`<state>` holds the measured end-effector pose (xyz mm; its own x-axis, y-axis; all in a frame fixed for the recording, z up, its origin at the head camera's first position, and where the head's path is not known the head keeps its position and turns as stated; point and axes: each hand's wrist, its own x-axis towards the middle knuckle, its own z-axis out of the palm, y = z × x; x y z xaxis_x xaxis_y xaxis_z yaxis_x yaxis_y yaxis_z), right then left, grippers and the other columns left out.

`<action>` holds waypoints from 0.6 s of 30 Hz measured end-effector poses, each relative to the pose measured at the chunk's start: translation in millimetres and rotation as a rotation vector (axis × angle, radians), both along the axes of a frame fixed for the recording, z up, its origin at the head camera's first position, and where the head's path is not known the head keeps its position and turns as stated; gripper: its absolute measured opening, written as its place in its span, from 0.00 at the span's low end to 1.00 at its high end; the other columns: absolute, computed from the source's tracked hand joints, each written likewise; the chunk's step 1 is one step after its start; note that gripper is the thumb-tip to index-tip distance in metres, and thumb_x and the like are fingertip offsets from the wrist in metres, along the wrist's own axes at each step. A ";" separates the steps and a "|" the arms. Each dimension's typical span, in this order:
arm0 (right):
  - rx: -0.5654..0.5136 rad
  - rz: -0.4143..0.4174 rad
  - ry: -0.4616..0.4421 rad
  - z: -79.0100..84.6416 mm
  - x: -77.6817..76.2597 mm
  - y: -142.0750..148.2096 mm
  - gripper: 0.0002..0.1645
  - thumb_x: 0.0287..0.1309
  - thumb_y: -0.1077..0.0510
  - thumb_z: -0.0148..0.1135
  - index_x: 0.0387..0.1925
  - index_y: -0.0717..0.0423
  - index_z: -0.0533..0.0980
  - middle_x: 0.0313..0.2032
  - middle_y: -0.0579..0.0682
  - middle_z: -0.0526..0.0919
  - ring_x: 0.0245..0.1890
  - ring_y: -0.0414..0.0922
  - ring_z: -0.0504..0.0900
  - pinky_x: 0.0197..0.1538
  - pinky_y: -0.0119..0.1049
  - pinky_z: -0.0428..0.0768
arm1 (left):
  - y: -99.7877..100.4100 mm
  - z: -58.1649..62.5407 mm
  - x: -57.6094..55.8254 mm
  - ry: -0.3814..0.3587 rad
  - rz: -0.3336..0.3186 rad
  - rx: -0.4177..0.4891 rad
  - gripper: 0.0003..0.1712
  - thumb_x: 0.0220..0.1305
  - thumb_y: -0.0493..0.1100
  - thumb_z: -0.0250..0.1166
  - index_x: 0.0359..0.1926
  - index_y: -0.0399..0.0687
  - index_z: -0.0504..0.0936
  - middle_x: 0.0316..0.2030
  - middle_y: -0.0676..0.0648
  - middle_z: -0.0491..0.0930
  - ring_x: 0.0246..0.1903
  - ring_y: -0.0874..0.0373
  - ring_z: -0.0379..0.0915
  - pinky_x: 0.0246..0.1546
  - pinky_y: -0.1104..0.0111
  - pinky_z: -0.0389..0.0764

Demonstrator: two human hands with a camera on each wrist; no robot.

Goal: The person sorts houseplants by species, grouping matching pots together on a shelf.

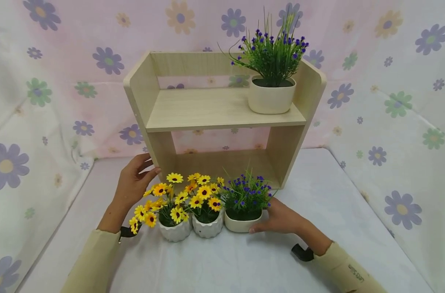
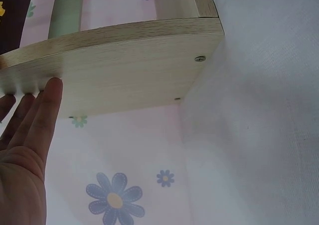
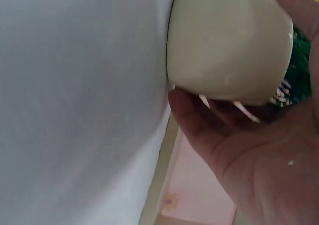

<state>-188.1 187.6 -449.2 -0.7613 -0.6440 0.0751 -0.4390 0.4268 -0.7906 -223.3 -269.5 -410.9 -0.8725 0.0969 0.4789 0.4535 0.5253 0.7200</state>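
Note:
My right hand (image 1: 284, 218) holds a cream oval pot (image 1: 242, 226) of purple flowers (image 1: 249, 192) that stands on the table at the right end of a row. In the right wrist view, its thumb and fingers (image 3: 192, 120) are round the pot's end. My left hand (image 1: 132, 182) is at the outer left side of a wooden shelf (image 1: 226, 126). Its fairly straight fingers (image 2: 47, 110) touch the side panel (image 2: 124, 68) in the left wrist view. Two white pots (image 1: 175, 233) of yellow flowers stand left of the cream pot, in front of the shelf.
A second cream pot (image 1: 270, 99) with taller purple flowers stands on the upper shelf board, at its right end. White cloth (image 1: 215, 264) covers the table. Flower-patterned cloth (image 1: 79, 61) hangs behind and at both sides.

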 end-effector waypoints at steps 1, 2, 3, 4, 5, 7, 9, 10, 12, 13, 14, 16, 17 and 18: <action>-0.005 -0.011 0.015 0.5 1.4 -1.6 0.66 0.47 0.45 0.88 0.82 0.42 0.58 0.78 0.45 0.66 0.77 0.51 0.66 0.76 0.60 0.70 | 0.1 -0.5 -0.1 0.004 -0.001 -0.002 0.33 0.73 0.37 0.69 0.75 0.52 0.73 0.69 0.44 0.76 0.68 0.39 0.76 0.57 0.74 0.80; -0.006 -0.025 0.029 0.5 2.6 -2.9 0.66 0.47 0.45 0.88 0.82 0.43 0.59 0.78 0.46 0.67 0.77 0.52 0.66 0.76 0.60 0.69 | 0.0 -1.1 -0.4 0.009 -0.004 -0.003 0.33 0.72 0.37 0.70 0.75 0.51 0.73 0.69 0.44 0.76 0.67 0.38 0.76 0.57 0.75 0.80; -0.008 -0.036 0.037 0.4 3.5 -4.0 0.65 0.48 0.45 0.88 0.82 0.44 0.60 0.77 0.47 0.67 0.77 0.53 0.67 0.76 0.61 0.69 | 0.1 -1.4 -0.4 0.014 -0.007 -0.003 0.33 0.72 0.37 0.70 0.75 0.51 0.73 0.69 0.44 0.76 0.67 0.38 0.76 0.57 0.76 0.80; -0.009 -0.046 0.039 0.2 3.9 -4.8 0.65 0.47 0.46 0.88 0.82 0.44 0.60 0.77 0.47 0.68 0.77 0.53 0.66 0.77 0.61 0.68 | -0.2 -1.7 -0.6 0.018 -0.010 -0.003 0.33 0.72 0.36 0.70 0.75 0.51 0.73 0.69 0.43 0.76 0.67 0.37 0.76 0.57 0.76 0.80; -0.010 -0.052 0.039 -0.1 4.4 -5.5 0.65 0.48 0.46 0.88 0.81 0.45 0.60 0.77 0.48 0.68 0.77 0.53 0.67 0.76 0.62 0.68 | -0.3 -1.9 -0.4 0.022 -0.012 -0.005 0.33 0.72 0.36 0.70 0.75 0.51 0.73 0.69 0.43 0.76 0.67 0.37 0.76 0.57 0.77 0.79; -0.014 -0.057 0.025 -0.9 4.8 -6.0 0.65 0.48 0.47 0.88 0.81 0.46 0.60 0.77 0.49 0.68 0.77 0.54 0.68 0.75 0.62 0.70 | -0.5 -2.1 0.0 0.025 -0.016 -0.005 0.34 0.72 0.36 0.70 0.76 0.51 0.73 0.69 0.43 0.76 0.67 0.37 0.76 0.57 0.77 0.79; -0.022 -0.058 0.006 -1.3 5.0 -6.2 0.64 0.47 0.49 0.88 0.80 0.47 0.60 0.76 0.49 0.70 0.75 0.55 0.70 0.73 0.62 0.73 | -0.7 -2.3 0.8 0.025 -0.016 -0.004 0.34 0.72 0.36 0.70 0.76 0.51 0.73 0.69 0.43 0.76 0.67 0.36 0.76 0.56 0.78 0.79; -0.027 -0.058 -0.002 -1.2 5.0 -6.2 0.63 0.47 0.50 0.88 0.80 0.48 0.61 0.75 0.49 0.71 0.74 0.55 0.71 0.72 0.61 0.75 | -0.8 -2.3 1.3 0.023 -0.014 -0.004 0.34 0.72 0.36 0.70 0.76 0.52 0.73 0.69 0.43 0.76 0.67 0.37 0.76 0.56 0.78 0.79; -0.028 -0.063 -0.008 -0.8 5.0 -6.2 0.61 0.48 0.51 0.88 0.79 0.49 0.63 0.73 0.50 0.73 0.73 0.55 0.73 0.70 0.60 0.77 | -0.8 -1.9 1.7 0.024 -0.012 -0.005 0.34 0.72 0.37 0.70 0.76 0.51 0.73 0.69 0.43 0.76 0.67 0.37 0.76 0.56 0.78 0.79; -0.026 -0.069 -0.010 -0.4 5.1 -6.4 0.60 0.48 0.52 0.88 0.78 0.50 0.64 0.73 0.51 0.73 0.72 0.55 0.74 0.69 0.60 0.78 | -0.8 -1.8 1.7 0.025 -0.012 -0.005 0.34 0.72 0.36 0.70 0.76 0.51 0.73 0.69 0.43 0.76 0.67 0.37 0.76 0.56 0.78 0.78; -0.024 -0.075 -0.013 -0.2 5.2 -6.4 0.59 0.48 0.52 0.88 0.78 0.51 0.65 0.72 0.51 0.73 0.72 0.55 0.74 0.68 0.60 0.78 | -0.8 -1.6 1.5 0.027 -0.012 -0.005 0.34 0.72 0.37 0.70 0.76 0.51 0.73 0.69 0.43 0.76 0.67 0.36 0.76 0.56 0.78 0.78; -0.016 -0.090 -0.014 0.0 5.3 -6.5 0.58 0.49 0.52 0.87 0.78 0.51 0.65 0.72 0.52 0.74 0.72 0.57 0.74 0.67 0.60 0.79 | -0.6 -1.1 1.1 0.029 -0.013 -0.005 0.34 0.72 0.36 0.70 0.76 0.51 0.73 0.69 0.43 0.76 0.67 0.36 0.76 0.56 0.79 0.78; -0.012 -0.095 -0.012 0.1 5.4 -6.5 0.57 0.50 0.52 0.87 0.78 0.52 0.65 0.73 0.53 0.73 0.72 0.57 0.74 0.67 0.61 0.79 | -0.7 -1.0 0.8 0.031 -0.015 -0.004 0.34 0.72 0.36 0.70 0.76 0.52 0.73 0.69 0.43 0.76 0.67 0.36 0.76 0.56 0.79 0.78; -0.014 -0.097 -0.014 0.1 5.7 -6.4 0.57 0.51 0.53 0.86 0.78 0.52 0.65 0.73 0.54 0.73 0.72 0.58 0.74 0.67 0.61 0.79 | -0.6 -0.8 0.6 0.031 -0.015 -0.004 0.34 0.72 0.36 0.70 0.76 0.52 0.73 0.69 0.43 0.76 0.67 0.36 0.76 0.56 0.79 0.78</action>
<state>-182.4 181.2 -449.0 -0.8213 -0.5659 0.0724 -0.3849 0.4561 -0.8024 -222.7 -270.1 -411.7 -0.8556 0.1118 0.5055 0.4837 0.5207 0.7035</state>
